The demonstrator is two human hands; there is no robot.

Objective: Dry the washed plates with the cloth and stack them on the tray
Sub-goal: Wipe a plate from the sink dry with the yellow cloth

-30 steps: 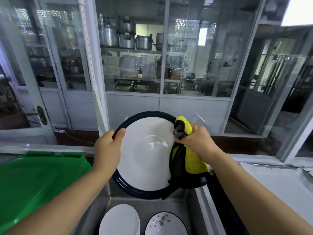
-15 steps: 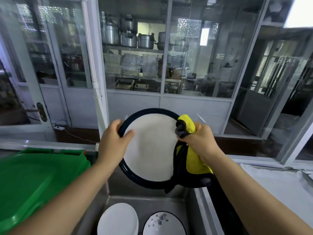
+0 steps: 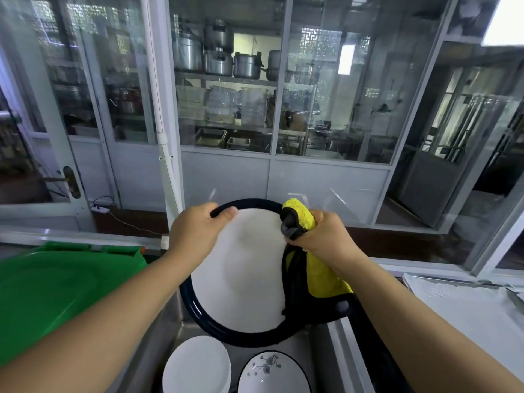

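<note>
- the left hand (image 3: pixel 195 234) grips the upper left rim of a large white plate with a dark blue rim (image 3: pixel 241 273), thumb hooked over the edge on the near face and the fingers curled behind it.
- the plate stands nearly upright, held in the air above the steel sink (image 3: pixel 320 344).
- the right hand (image 3: pixel 323 236) is closed tight round a yellow and black cloth (image 3: pixel 320 276), pressing the bunched top of it against the plate's upper right rim; the rest of the cloth hangs down over the plate's right edge.
- two more plates lie in the sink below: a plain white plate (image 3: pixel 197 364) on the left, a flower-patterned plate (image 3: pixel 273 373) just beside it on the right.
- a green lid (image 3: pixel 56 285) lies left of the sink.
- a pale cloth-covered surface (image 3: pixel 467 310) lies to the right of the sink.
</note>
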